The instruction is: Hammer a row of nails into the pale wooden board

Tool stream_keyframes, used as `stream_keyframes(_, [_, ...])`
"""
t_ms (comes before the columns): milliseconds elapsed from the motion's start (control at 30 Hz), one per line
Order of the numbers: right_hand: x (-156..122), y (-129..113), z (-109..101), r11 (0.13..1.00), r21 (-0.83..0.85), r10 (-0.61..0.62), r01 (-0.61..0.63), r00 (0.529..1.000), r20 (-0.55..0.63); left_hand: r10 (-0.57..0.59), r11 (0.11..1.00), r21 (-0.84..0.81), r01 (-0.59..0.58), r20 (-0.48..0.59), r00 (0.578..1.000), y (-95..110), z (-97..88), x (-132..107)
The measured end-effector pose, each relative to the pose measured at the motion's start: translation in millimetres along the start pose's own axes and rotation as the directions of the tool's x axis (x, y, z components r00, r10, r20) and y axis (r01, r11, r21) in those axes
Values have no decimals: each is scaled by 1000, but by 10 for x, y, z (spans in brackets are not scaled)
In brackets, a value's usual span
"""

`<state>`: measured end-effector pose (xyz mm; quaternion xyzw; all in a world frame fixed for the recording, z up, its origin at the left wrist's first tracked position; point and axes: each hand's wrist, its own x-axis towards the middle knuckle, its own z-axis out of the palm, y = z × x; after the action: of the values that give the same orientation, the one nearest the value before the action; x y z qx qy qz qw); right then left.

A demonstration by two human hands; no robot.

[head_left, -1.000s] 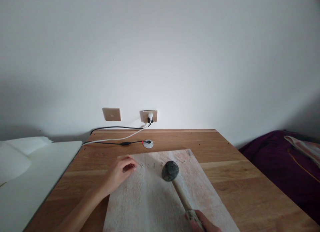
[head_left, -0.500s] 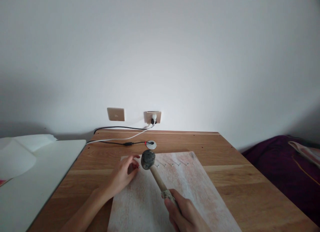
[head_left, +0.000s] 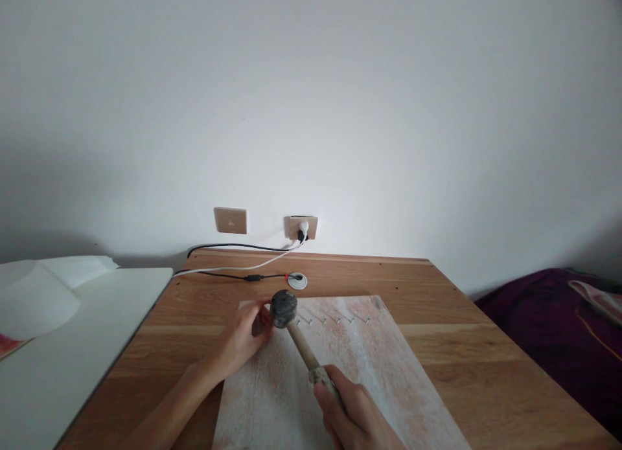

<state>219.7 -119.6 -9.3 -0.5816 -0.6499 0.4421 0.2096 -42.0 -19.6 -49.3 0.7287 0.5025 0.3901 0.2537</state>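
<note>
A pale whitewashed board (head_left: 350,379) lies on the wooden table (head_left: 461,346), with a row of small nails (head_left: 340,320) standing near its far edge. My right hand (head_left: 354,414) is closed round the wooden handle of a mallet (head_left: 296,330). Its dark round head (head_left: 283,307) is over the board's far left corner. My left hand (head_left: 245,337) rests on that corner, fingers pinched right beside the mallet head. What they pinch is too small to make out.
Black and white cables (head_left: 233,267) run from a wall socket (head_left: 301,228) across the table's back to a round cable port (head_left: 297,281). A white surface (head_left: 58,346) with paper sheets adjoins on the left. Dark purple bedding (head_left: 558,327) lies to the right.
The mallet has swung left from the board's middle to beside my left fingers. My right hand has come further into view along the handle. The camera has shifted slightly.
</note>
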Motion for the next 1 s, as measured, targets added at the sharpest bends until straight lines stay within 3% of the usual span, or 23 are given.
stream_keyframes(200, [15, -88, -16, 999, 33, 27, -30, 995, 99, -49, 998, -31, 50, 18, 999, -4, -11, 17])
stream_keyframes(400, [-6, -44, -21, 999, -1, 52, -52, 999, 7, -48, 996, -74, 49, 20, 999, -42, -26, 8])
stream_keyframes(533, [-1, -4, 8, 1000, 5, 30, -30, 999, 37, -40, 997, -59, 42, 32, 999, -100, -8, 3])
stream_keyframes(700, [-23, -28, 12, 1000, -26, 10, -11, 999, -30, -23, 999, -49, 22, -8, 1000, -152, 14, 1])
stream_keyframes(1000, [27, 13, 18, 999, -40, -15, 17, 998, 56, -19, 999, -36, 18, -3, 1000, -132, 2, 19])
